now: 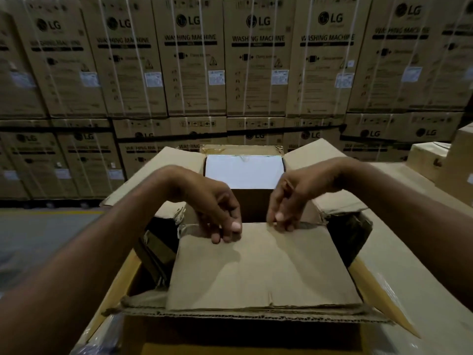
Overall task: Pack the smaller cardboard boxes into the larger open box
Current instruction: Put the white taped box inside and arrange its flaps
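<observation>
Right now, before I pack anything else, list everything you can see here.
large open box: one, brown, centre, side flaps spread
near flap: one, brown, folded in over the opening
white item: one, white, inside the box's far end
washing machine cartons: many, brown, stacked behind
smaller boxes: two partly seen, brown, far right
floor: grey, yellow line, left
left hand: one, curled fingers hold the near flap's far edge
right hand: one, holds the same edge
</observation>
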{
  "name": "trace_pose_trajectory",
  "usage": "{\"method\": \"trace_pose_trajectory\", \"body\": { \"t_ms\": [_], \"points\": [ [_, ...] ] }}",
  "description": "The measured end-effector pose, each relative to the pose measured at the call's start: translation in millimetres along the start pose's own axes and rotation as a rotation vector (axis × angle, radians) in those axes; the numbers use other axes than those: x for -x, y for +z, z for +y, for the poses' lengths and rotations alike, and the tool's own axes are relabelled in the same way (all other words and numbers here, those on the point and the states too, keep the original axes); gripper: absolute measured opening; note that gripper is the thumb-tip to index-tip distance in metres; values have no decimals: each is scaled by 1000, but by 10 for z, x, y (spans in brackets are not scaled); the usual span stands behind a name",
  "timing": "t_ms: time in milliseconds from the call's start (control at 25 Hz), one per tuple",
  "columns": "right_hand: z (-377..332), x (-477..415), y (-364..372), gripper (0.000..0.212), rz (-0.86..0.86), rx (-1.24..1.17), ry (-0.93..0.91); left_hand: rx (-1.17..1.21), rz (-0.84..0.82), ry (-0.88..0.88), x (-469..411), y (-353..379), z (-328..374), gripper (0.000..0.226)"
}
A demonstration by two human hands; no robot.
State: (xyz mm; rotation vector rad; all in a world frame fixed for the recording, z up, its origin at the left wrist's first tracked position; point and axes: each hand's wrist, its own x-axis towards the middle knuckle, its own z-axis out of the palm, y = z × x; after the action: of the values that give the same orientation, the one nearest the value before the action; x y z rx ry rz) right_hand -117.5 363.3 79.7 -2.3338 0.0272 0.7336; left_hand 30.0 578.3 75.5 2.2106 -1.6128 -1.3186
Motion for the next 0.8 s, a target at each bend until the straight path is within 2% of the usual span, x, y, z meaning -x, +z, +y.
{"method": "trace_pose_trajectory", "body": {
  "t_ms": [80, 120, 200, 280, 360, 440, 600, 680, 800],
  "points": [
    [32, -145, -135, 26, 264, 6, 22, 15, 177, 8, -113, -127, -81, 27],
    [68, -264, -176, 31, 337, 54, 70, -31, 256, -17, -221, -189, -151, 29],
    [188, -601, -161, 55, 301, 280, 244, -217, 293, -140, -486, -268, -320, 42],
    [405, -992, -86, 79, 163, 465, 403, -368, 188, -298, -796, -316, -528, 71],
    [595, -1324, -22, 90, 105, 526, 479, -425, 124, -391, -1058, -339, -684, 92],
    [790, -1587, -8, 94, 159, 565, 496, -574, 117, -431, -1300, -356, -812, 104],
    [941, -1749, -54, 96, 406, 478, 526, -890, 226, -436, -1509, -347, -901, 115],
    [896, -1696, -92, 100, 562, 491, 491, -909, 232, -423, -1488, -387, -879, 114],
    [802, -1615, -280, 116, 821, 703, 352, -878, 273, -392, -1396, -496, -857, 111]
  ]
}}
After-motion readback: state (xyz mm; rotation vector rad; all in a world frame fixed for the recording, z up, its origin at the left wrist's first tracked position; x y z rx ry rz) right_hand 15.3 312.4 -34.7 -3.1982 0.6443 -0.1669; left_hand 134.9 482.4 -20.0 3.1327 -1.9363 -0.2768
